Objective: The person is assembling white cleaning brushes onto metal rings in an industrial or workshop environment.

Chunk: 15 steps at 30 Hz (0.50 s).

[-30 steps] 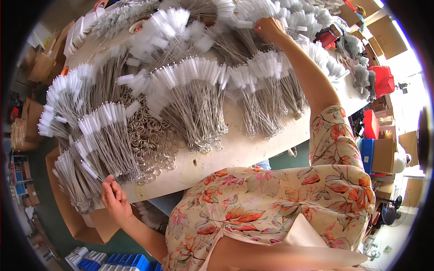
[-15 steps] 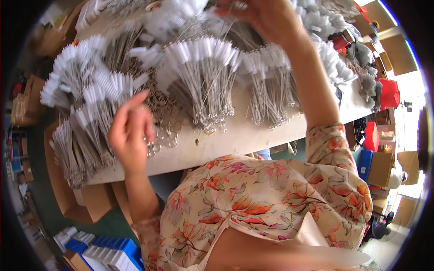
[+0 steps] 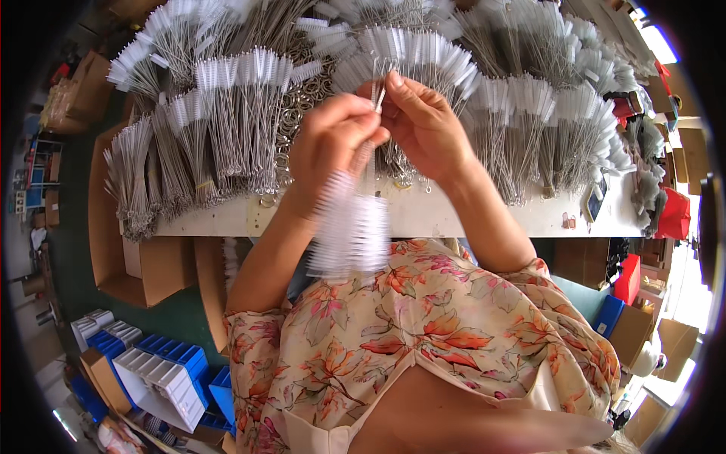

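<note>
Above the near part of the table my hands meet around a few thin wire-handled brushes (image 3: 349,231). Their white bristle heads hang down below my left hand, blurred by motion. My left hand (image 3: 327,144) is closed around the wire stems. Thumb and fingers of my right hand (image 3: 427,129) pinch the upper wire ends, where a ring, if there is one, is too small to make out. Behind them stand dense bundles of similar brushes (image 3: 404,49), bristles up and looped ends toward me. Loose metal rings (image 3: 299,110) lie in a pile left of my hands.
More brush bundles (image 3: 242,113) crowd the pale table (image 3: 461,221) on both sides. A dark flat object (image 3: 597,198) and small copper-coloured pieces (image 3: 569,221) lie at the right front. Below left are an open cardboard box (image 3: 113,261) and blue and white bins (image 3: 162,382).
My right hand has come back from the far bundles to the middle, and my left hand has moved right to meet it. Brushes now hang between them. The view has shifted.
</note>
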Each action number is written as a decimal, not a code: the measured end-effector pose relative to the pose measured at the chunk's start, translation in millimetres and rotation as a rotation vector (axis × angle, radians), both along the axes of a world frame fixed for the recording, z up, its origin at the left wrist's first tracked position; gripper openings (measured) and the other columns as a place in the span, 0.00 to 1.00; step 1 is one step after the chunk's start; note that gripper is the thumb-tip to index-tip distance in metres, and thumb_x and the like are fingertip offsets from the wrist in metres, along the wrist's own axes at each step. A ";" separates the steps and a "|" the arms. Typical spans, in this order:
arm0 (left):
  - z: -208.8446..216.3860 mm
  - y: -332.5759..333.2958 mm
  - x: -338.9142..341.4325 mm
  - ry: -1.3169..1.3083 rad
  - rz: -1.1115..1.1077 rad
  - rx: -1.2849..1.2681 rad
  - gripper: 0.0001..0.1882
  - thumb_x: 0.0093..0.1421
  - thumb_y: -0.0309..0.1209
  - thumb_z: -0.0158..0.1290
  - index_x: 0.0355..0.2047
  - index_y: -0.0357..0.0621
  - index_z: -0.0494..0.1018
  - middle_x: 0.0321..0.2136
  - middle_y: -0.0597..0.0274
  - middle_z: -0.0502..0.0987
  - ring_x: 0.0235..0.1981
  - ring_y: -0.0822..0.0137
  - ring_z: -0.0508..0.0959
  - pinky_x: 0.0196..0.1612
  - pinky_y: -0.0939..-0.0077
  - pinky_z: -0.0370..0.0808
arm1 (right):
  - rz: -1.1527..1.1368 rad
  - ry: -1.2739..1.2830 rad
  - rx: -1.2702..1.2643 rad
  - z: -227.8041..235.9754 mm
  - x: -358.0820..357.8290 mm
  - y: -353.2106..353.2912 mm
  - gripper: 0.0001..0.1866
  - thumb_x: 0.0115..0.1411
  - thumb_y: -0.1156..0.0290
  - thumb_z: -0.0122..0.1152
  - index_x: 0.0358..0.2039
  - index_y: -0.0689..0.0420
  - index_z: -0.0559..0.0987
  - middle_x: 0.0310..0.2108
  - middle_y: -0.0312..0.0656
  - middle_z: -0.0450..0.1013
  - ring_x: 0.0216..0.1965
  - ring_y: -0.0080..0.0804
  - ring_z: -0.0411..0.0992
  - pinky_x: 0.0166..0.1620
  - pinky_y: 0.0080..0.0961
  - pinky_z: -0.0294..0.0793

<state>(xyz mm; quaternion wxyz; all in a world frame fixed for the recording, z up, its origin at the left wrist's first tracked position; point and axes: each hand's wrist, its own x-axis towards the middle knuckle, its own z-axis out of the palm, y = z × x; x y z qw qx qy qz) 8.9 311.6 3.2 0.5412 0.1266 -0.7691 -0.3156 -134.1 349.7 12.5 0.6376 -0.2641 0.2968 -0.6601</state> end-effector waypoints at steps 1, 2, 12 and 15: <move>-8.3 6.7 -9.0 0.069 0.097 -0.109 0.05 0.50 0.21 0.54 0.30 0.38 0.74 0.39 0.55 0.69 0.31 0.64 0.74 0.34 0.78 0.73 | 0.004 -0.173 0.000 -3.5 5.4 0.3 0.10 0.61 0.67 0.49 0.36 0.60 0.73 0.32 0.39 0.73 0.34 0.24 0.71 0.37 0.20 0.72; -8.3 6.5 -1.5 -0.067 0.142 -0.261 0.09 0.50 0.20 0.54 0.33 0.40 0.74 0.40 0.56 0.69 0.34 0.64 0.73 0.37 0.75 0.72 | 0.027 -0.239 0.004 -4.9 6.1 0.9 0.09 0.62 0.67 0.49 0.36 0.60 0.73 0.30 0.37 0.72 0.31 0.22 0.70 0.35 0.19 0.71; 34.6 -14.7 33.7 -0.231 -0.320 0.190 0.58 0.35 0.47 0.68 0.60 0.39 0.45 0.56 0.46 0.55 0.54 0.56 0.63 0.49 0.70 0.64 | 0.252 0.811 -0.120 26.9 25.8 21.1 0.08 0.57 0.75 0.51 0.35 0.64 0.75 0.25 0.35 0.72 0.31 0.23 0.70 0.37 0.19 0.68; 26.3 -0.9 39.4 -0.230 -0.569 0.528 0.55 0.36 0.45 0.68 0.60 0.41 0.49 0.55 0.49 0.59 0.51 0.59 0.66 0.46 0.72 0.68 | 0.244 0.863 -0.206 18.4 22.6 26.1 0.08 0.57 0.74 0.51 0.35 0.63 0.76 0.25 0.35 0.72 0.30 0.22 0.69 0.36 0.19 0.68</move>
